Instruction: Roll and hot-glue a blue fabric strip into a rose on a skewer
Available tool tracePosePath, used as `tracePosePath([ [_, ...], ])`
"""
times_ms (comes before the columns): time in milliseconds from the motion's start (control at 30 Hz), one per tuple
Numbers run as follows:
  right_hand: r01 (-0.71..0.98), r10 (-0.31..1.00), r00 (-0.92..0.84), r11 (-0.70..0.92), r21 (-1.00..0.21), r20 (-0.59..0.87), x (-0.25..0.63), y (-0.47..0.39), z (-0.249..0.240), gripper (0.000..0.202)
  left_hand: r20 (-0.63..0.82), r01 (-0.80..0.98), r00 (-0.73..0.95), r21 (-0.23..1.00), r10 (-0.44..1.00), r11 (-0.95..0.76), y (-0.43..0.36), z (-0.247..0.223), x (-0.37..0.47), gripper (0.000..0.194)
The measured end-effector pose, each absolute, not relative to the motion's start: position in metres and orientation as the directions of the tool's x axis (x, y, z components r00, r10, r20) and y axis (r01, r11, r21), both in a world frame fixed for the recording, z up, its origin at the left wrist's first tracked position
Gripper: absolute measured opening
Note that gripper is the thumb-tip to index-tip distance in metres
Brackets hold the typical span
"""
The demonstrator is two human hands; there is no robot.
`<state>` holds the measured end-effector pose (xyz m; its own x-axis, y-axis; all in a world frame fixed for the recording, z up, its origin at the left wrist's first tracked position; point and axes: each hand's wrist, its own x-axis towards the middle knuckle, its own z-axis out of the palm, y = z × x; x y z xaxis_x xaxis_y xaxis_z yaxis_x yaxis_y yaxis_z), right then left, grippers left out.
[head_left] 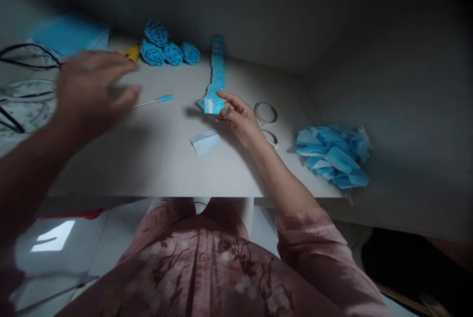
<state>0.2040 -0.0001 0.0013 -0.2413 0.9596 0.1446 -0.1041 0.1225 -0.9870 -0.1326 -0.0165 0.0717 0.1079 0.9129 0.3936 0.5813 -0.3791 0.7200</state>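
Observation:
My right hand (238,117) pinches the near end of a long blue crepe-paper strip (217,73), with a small white patch on that end. The strip has one wavy edge and runs away toward the back of the table. My left hand (96,90), smeared by motion, is raised over the left side with thumb and fingers apart and nothing visible between them. Beside its fingertips lies a thin stick (157,100) with a blue-wrapped tip. A folded pale-blue piece (205,142) rests on the table just nearer to me than the strip's end.
Several blue paper roses (164,51) sit at the back, beside a yellow object (132,53). Rolls of tape (266,112) lie right of my right hand. A blue paper bunch on sticks (334,155) is at the right edge. Black loops (29,55) and blue sheets (70,35) are at left.

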Motion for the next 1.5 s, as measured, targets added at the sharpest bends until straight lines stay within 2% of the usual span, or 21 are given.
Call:
tracePosePath([
  [33,-0.102,0.959,-0.244,0.119,-0.988,0.141,0.203,-0.001,0.002,0.057,0.396,0.605,0.137,0.693,0.908,-0.393,-0.016,0.071,-0.113,0.02],
  [67,-0.101,0.959,-0.249,0.117,-0.988,0.139,0.202,-0.002,0.003,0.057,0.356,0.568,0.18,0.723,0.917,-0.393,-0.013,0.068,-0.096,0.019],
  [200,-0.112,0.948,-0.284,0.115,-0.987,0.142,0.201,-0.003,0.002,0.06,0.16,0.326,0.28,0.912,0.947,-0.25,0.004,0.045,-0.048,0.019],
  [367,-0.141,0.945,-0.303,0.086,-0.986,0.126,0.203,-0.001,0.001,0.061,0.105,0.146,0.335,0.976,0.936,-0.162,0.016,0.035,-0.029,0.02],
  [567,-0.17,0.972,-0.226,0.024,-0.985,0.062,0.201,-0.002,0.006,0.061,0.123,0.142,0.271,0.976,0.955,-0.165,0.01,0.029,-0.023,0.016],
  [800,-0.011,0.958,-0.253,0.137,-0.99,0.135,0.2,-0.004,-0.003,0.067,0.143,0.162,0.29,0.967,0.946,-0.196,-0.003,0.014,-0.019,0.018],
  [1167,0.074,0.926,-0.315,0.24,-0.968,0.206,0.201,-0.003,-0.005,0.069,0.082,0.13,0.349,0.982,0.934,-0.135,0.001,0.012,-0.019,0.015],
  [1367,0.03,0.971,-0.176,0.17,-0.985,0.162,0.2,-0.003,0.001,0.06,0.064,-0.008,0.252,0.998,0.966,-0.064,0.003,0.013,-0.022,0.014],
  [1500,0.014,0.971,-0.207,0.127,-0.992,0.121,0.197,-0.008,0.004,0.055,0.039,-0.038,0.198,0.999,0.979,-0.032,0.005,0.015,-0.023,0.019],
])
